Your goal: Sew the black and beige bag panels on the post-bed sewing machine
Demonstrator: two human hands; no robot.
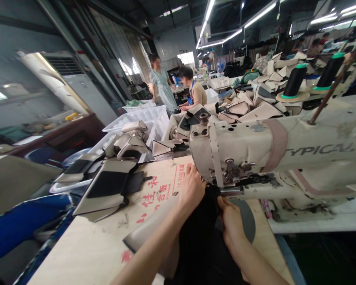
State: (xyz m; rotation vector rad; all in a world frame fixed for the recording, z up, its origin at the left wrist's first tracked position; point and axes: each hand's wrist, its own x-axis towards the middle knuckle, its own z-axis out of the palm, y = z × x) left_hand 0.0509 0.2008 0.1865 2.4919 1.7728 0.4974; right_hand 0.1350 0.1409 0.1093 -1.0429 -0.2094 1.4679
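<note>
A white sewing machine reaches in from the right, its needle area just above my hands. Under it lies a black fabric piece with beige and grey panels, spread toward me over the plywood table. My left hand is closed at the left edge of the black fabric, close to the presser area. On the other side, my right hand pinches the fabric's right edge between thumb and fingers. The needle and the seam are hidden behind the machine head.
Beige and black sewn pieces lie at the table's left. White plastic crates and a heap of similar pieces stand behind. Black thread cones top the machine. Two people are beyond. A blue-lined container is at left.
</note>
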